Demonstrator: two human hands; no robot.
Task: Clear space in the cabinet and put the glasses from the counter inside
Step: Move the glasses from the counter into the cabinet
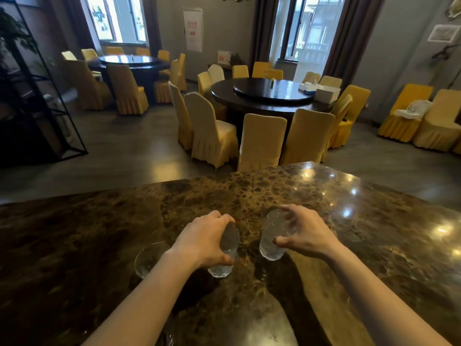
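Three clear textured glasses stand on the brown marble counter (349, 245). My left hand (202, 242) is wrapped from above around the middle glass (224, 267). My right hand (303, 234) curls around the right glass (270, 236), thumb at its near side and fingers over its far rim. A third glass (147, 259) stands free just left of my left wrist. Whether either held glass is lifted off the counter I cannot tell. No cabinet is in view.
Beyond the counter's far edge lies a dining room with round dark tables (262, 96) and yellow-covered chairs (262, 138). A black metal shelf frame (50, 96) stands at the left. Another glass rim (169, 333) shows faintly at the bottom edge.
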